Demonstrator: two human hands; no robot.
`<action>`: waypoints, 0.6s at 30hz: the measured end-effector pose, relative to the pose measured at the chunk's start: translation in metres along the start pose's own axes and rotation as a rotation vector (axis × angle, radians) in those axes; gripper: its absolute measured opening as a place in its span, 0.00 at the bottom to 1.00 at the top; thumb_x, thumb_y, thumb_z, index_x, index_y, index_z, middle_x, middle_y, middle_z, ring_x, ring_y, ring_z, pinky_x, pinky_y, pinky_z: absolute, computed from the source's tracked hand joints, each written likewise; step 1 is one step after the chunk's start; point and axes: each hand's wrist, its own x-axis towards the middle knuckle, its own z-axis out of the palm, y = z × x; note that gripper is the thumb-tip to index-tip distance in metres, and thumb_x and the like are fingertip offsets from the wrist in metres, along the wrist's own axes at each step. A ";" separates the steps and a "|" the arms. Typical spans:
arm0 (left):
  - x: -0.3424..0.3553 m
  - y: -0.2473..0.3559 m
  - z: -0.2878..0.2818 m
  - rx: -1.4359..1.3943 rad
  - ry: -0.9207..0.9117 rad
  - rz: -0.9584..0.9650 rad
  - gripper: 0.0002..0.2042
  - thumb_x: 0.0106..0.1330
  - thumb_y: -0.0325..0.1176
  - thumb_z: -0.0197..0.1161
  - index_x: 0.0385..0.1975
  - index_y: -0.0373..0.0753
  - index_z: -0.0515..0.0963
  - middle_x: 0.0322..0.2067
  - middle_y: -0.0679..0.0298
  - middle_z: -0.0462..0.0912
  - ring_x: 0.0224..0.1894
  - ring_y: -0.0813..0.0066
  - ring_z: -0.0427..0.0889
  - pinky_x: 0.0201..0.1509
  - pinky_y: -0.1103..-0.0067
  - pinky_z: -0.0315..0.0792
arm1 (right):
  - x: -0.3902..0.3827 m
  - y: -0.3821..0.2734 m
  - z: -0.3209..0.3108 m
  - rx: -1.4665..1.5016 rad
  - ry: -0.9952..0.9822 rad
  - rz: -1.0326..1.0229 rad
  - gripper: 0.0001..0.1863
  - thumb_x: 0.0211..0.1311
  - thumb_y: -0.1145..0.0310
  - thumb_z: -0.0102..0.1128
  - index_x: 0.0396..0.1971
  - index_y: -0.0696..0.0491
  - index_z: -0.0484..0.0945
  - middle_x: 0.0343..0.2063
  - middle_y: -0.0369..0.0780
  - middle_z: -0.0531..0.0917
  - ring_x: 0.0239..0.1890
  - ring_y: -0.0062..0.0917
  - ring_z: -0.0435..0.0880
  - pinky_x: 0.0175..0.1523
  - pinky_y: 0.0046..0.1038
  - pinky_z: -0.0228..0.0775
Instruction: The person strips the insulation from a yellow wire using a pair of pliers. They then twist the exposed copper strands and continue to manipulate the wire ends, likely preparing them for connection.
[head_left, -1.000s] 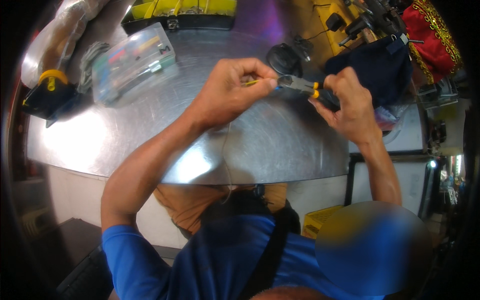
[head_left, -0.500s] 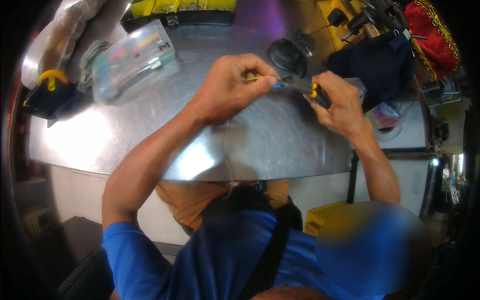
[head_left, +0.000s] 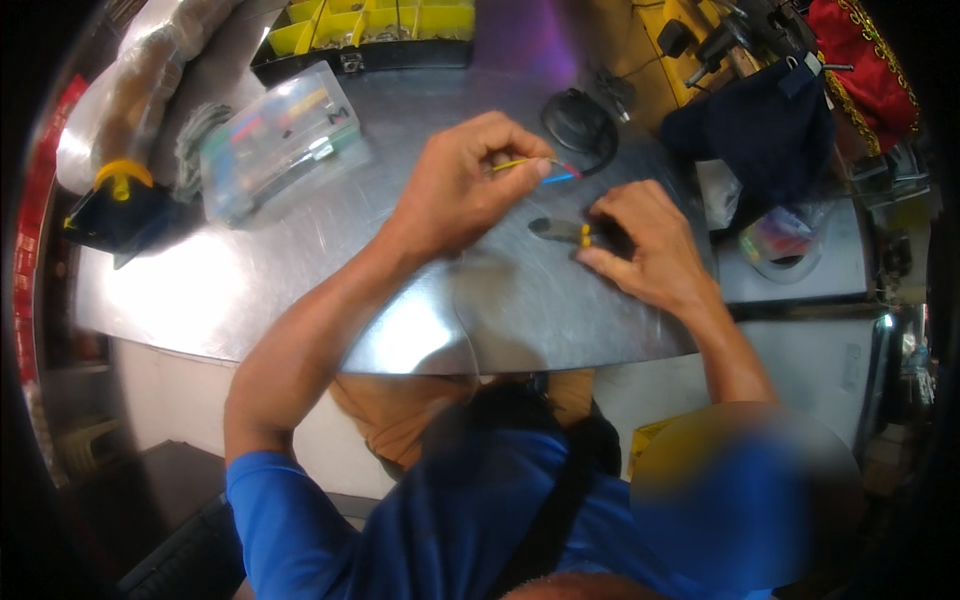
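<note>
My left hand (head_left: 465, 185) pinches a thin yellow wire (head_left: 508, 165); short blue and red ends (head_left: 558, 178) show just beyond the fingertips. My right hand (head_left: 645, 250) grips yellow-and-black pliers (head_left: 557, 229) low over the steel table (head_left: 520, 310), their jaws pointing left and apart from the wire; whether they touch the table I cannot tell. A round black object with a cable (head_left: 568, 122) lies behind the wire. A thin pale line runs below my left hand toward the table's front edge.
A clear organizer box (head_left: 275, 140) and a wrapped bundle (head_left: 110, 115) lie left. A yellow-tray toolbox (head_left: 365, 30) is at the back. Dark cloth (head_left: 745, 145), red gold-trimmed fabric (head_left: 860, 65) and a plastic-wrapped spool (head_left: 782, 240) are at the right.
My right hand has moved down with the pliers, away from the wire. My left hand still holds the wire in about the same place; its coloured ends now show.
</note>
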 end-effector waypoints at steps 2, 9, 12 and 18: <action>0.001 0.000 0.000 -0.009 0.006 0.029 0.08 0.72 0.33 0.69 0.41 0.33 0.85 0.38 0.65 0.82 0.41 0.80 0.79 0.47 0.80 0.73 | 0.014 -0.005 -0.001 0.028 0.269 -0.080 0.23 0.53 0.61 0.78 0.46 0.57 0.82 0.43 0.41 0.83 0.49 0.39 0.81 0.54 0.37 0.74; 0.001 0.003 -0.002 -0.119 0.013 0.084 0.06 0.71 0.31 0.70 0.39 0.34 0.85 0.37 0.67 0.81 0.40 0.82 0.79 0.43 0.83 0.74 | 0.057 -0.009 0.022 0.393 0.432 -0.115 0.05 0.59 0.75 0.72 0.35 0.56 0.87 0.32 0.40 0.88 0.41 0.31 0.87 0.52 0.33 0.76; 0.001 -0.001 -0.003 -0.100 0.008 0.064 0.05 0.70 0.29 0.71 0.38 0.36 0.85 0.36 0.67 0.81 0.38 0.83 0.79 0.41 0.83 0.74 | 0.058 -0.012 0.025 0.403 0.445 -0.156 0.05 0.58 0.77 0.72 0.35 0.56 0.87 0.31 0.39 0.88 0.35 0.28 0.87 0.48 0.31 0.76; 0.001 -0.003 -0.003 0.013 -0.017 0.168 0.05 0.68 0.27 0.72 0.39 0.34 0.85 0.36 0.66 0.82 0.37 0.81 0.80 0.40 0.82 0.75 | 0.055 -0.009 0.034 0.417 0.489 -0.165 0.06 0.55 0.78 0.73 0.33 0.55 0.86 0.28 0.38 0.87 0.32 0.25 0.86 0.42 0.27 0.75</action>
